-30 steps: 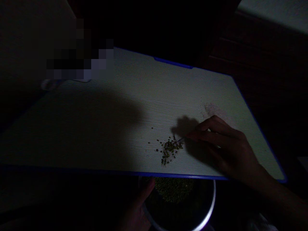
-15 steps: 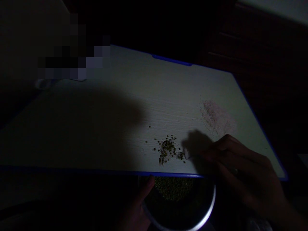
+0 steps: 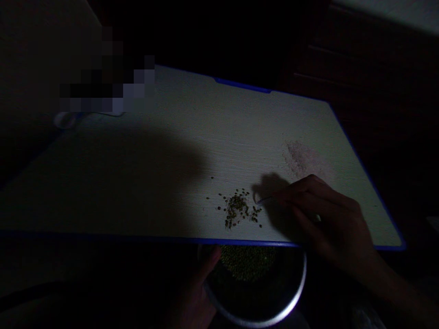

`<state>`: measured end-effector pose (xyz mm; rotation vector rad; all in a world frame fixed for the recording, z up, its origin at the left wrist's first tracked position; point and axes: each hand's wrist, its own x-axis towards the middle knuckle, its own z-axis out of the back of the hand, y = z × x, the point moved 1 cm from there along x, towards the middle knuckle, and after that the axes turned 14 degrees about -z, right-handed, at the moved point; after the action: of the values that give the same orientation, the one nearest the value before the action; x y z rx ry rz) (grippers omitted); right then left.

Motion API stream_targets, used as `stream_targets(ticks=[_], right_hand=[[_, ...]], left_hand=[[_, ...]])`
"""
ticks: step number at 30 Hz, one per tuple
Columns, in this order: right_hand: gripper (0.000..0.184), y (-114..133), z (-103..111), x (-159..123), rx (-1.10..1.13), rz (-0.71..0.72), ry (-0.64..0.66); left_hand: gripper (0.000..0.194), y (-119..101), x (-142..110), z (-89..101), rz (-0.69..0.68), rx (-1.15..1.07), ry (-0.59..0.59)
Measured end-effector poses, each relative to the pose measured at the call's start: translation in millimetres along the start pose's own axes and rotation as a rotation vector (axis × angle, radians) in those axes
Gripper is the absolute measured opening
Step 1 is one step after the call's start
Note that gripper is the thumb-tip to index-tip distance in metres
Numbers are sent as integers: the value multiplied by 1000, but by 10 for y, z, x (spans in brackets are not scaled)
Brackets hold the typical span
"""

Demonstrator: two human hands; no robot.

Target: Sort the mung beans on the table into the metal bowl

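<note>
My right hand (image 3: pixel 329 214) is closed in a pinch on a thin metal tool (image 3: pixel 265 199); its exact kind is too dark to make out. The tool's tip is just above and to the right of a small scattered heap of mung beans (image 3: pixel 236 206) mixed with pale grains, near the board's front edge. Below that edge, my left hand (image 3: pixel 199 292) grips the left rim of a round metal bowl (image 3: pixel 293 304). More mung beans (image 3: pixel 248 262) lie in the bowl. My left thumb shows; the other fingers are mostly hidden.
The pale tabletop (image 3: pixel 192 105) has a blue edge. A pile of fine whitish grains (image 3: pixel 303 157) lies on its right side, beyond my right hand. A white loop-shaped thing (image 3: pixel 64 119) is at the far left, near a blurred-out patch. Dark shadow covers the left half.
My right hand and the thin tool have moved up and left, away from the front edge. A few beans at the heap's right side have spread apart. My left hand stays on the bowl.
</note>
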<state>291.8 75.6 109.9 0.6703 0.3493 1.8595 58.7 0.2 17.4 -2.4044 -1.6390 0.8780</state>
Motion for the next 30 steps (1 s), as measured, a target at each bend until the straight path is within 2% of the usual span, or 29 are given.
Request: stream_targets(ticks=[4,8,14,20,25,30], right_hand=[[24,22,-32,46,70,45,63],[26,35,18,-41,90,40,110],[32,15,136,-209,90,-30,91],[29,-17,102,-246,78,-49,86],[32,9,113,-229,73,-6,124],[33,20,104,-201,69,-4,94]], left_hand=[[8,34,18,49,32,-47,-37],[18,94,34,151,37,-85,-80],[14,58,45,96,12,-85,9],[17,80,43,124,24,-102,37],[14,82,38,121,-4,-92,20],[13,79,50,114,30,-62,4]])
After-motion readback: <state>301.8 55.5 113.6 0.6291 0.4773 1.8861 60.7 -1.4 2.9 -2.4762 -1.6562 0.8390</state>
